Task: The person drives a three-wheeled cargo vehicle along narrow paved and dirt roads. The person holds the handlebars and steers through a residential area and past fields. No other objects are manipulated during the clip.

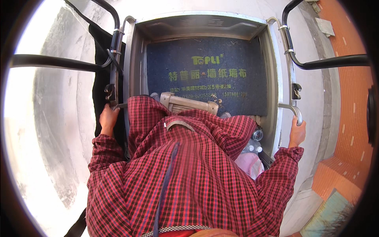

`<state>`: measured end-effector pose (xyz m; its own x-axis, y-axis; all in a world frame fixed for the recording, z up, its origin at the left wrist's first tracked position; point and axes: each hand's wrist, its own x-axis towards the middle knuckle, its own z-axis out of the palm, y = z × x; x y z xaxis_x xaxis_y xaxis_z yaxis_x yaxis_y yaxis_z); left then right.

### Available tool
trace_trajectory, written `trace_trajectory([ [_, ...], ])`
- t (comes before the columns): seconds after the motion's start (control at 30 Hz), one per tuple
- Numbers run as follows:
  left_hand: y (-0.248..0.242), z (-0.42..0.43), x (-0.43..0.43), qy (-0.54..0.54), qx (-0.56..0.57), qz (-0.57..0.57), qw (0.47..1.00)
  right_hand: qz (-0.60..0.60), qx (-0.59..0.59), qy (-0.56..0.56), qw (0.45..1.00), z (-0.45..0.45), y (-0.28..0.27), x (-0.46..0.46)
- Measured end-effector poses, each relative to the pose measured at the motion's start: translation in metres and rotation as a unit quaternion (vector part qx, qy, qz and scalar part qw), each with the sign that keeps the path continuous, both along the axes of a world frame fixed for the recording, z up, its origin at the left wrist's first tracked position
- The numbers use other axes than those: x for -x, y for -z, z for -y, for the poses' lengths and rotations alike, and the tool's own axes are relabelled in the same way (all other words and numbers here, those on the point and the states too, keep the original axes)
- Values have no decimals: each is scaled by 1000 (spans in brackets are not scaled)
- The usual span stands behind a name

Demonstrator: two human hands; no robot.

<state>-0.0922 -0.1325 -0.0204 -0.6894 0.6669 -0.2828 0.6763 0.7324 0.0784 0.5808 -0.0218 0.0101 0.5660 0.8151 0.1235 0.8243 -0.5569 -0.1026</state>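
I am seated in the metal cargo bed (201,26) of what looks like a small vehicle, in a red and black checked garment (189,177). At the left side, my left hand (107,119) is closed around the end of a metal side rail (115,74). My right hand (297,134) grips the curved lower end of the opposite rail (293,110). Before me a dark blue floor mat (165,51) bears printed yellow-green writing. A small wooden stool (189,102) stands on its near part, partly hidden by my garment.
Plastic bottles (251,146) and a pink bag (248,163) sit at my right, inside the wall. Black bent tubes (59,62) are clamped to the rails. A black cloth (102,50) hangs outside left. Pale pavement (311,74) and an orange brick-patterned wall (353,97) lie to the right.
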Motion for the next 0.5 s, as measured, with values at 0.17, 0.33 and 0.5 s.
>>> trace_trajectory([
  [0.17, -2, 1, -2, 18, 31, -6, 999, 9, 47, 21, 999, 4, 6, -9],
  [0.33, -6, -3, -10, 14, 21, 15, 1000, 19, 86, 22, 996, -2, 9, -22],
  [0.5, -9, -4, -21, 29, -3, 12, 999, 19, 147, 20, 989, -13, 10, -28],
])
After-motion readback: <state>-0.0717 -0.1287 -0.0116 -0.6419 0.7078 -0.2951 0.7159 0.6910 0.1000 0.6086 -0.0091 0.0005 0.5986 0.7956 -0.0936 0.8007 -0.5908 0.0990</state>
